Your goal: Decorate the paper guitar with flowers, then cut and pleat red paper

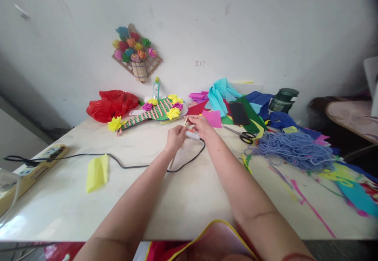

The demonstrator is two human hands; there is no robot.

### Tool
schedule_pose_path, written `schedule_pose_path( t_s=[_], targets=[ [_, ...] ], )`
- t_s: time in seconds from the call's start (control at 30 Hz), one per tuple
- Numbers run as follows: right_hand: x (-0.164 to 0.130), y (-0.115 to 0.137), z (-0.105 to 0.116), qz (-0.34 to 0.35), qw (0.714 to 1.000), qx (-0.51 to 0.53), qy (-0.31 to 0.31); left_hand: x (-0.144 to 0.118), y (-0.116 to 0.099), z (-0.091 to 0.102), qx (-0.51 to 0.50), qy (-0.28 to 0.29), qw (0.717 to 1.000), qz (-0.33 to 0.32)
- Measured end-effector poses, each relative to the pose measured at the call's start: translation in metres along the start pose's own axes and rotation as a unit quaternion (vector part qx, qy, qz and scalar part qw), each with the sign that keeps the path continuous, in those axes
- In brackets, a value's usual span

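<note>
Wooden stick [173, 162] is slanting inside the near edge of the white table [59, 213]; yellow paper [97, 173] is lying leftward, with room between; left hand [176, 137] is pinching the stick; right hand [201, 125] is curling its fingers by the upper tip, pinch unclear.

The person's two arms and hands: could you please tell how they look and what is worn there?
The left forearm and right forearm are bare, without sleeves. The left hand and right hand wear no gloves, and no watch shows at either wrist. One small spot marks the right forearm. A reddish edge crosses that arm near the bottom border; sleeve or band, I cannot tell.
</note>
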State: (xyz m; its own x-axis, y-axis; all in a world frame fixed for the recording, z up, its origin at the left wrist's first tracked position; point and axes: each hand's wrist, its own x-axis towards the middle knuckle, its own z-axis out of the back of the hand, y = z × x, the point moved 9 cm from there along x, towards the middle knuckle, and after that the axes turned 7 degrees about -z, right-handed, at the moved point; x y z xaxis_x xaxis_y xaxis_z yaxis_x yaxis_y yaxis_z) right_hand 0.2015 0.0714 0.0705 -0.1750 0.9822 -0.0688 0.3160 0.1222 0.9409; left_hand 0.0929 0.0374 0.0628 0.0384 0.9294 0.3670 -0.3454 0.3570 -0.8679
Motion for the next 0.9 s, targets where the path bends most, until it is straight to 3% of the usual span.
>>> schedule_pose_path(
  t_s=[0.13,0.3,0.5,0.7,0.9],
  targets=[
    [0.001,-0.003,-0.003,-0.009,0.999,0.034,0.028,-0.002,-0.001,-0.003,-0.072,0.024,0.997,0.021],
    [0.002,-0.004,0.002,-0.006,1.0,0.013,-0.001,-0.003,-0.001,-0.006,-0.098,0.035,0.994,0.028],
    [0.003,0.006,0.01,0.047,0.99,-0.105,-0.087,-0.002,0.003,-0.007,-0.073,0.034,0.996,0.031],
    [0.007,0.015,0.012,0.114,0.956,-0.238,-0.127,-0.002,0.002,-0.006,-0.047,0.027,0.998,0.023],
    [0.005,0.019,0.011,0.136,0.931,-0.303,-0.15,-0.005,0.002,-0.013,-0.171,0.057,0.983,0.043]
  ],
)
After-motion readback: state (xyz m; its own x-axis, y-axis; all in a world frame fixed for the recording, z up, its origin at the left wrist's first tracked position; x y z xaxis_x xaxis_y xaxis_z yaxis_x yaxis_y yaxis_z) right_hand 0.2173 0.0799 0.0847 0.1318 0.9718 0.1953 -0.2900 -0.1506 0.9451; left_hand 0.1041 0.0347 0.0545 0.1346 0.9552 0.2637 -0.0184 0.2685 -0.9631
